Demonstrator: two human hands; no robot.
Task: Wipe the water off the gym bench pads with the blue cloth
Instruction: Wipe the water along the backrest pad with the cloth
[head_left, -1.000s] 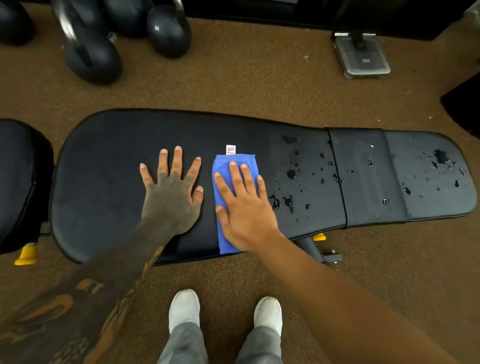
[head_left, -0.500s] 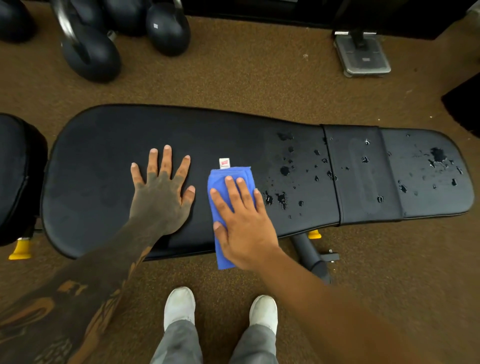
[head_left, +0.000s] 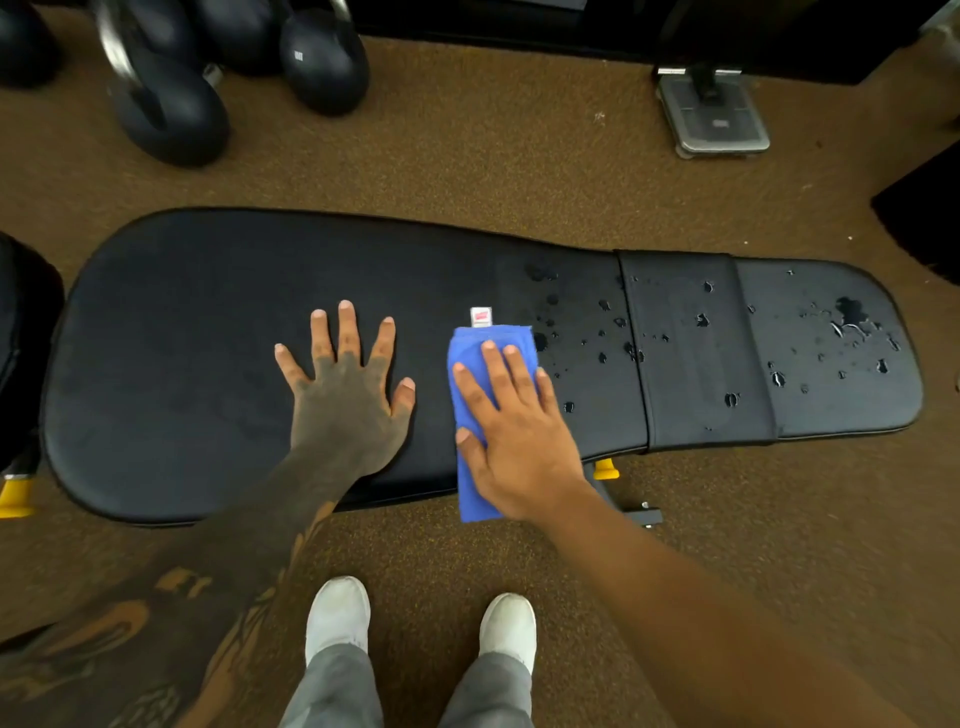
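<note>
A long black bench pad (head_left: 208, 338) lies across the view. Its left part looks dry. Water droplets (head_left: 602, 358) dot the pad to the right of the cloth, and a larger puddle (head_left: 852, 312) sits near the far right end. The folded blue cloth (head_left: 467, 348), with a white tag at its far end, lies across the pad, its near end hanging over the front edge. My right hand (head_left: 519, 441) presses flat on the cloth. My left hand (head_left: 348, 405) rests flat on the dry pad beside it, fingers spread, holding nothing.
Black kettlebells (head_left: 166, 119) stand on the brown carpet behind the bench at the left. A grey machine foot (head_left: 719, 122) sits at the back right. A second black pad (head_left: 21, 332) adjoins at the left edge. My white shoes (head_left: 337, 618) stand in front of the bench.
My right hand first drew the cloth toward the front edge, then slid it right over the nearest droplets. My left hand stays flat on the pad.
</note>
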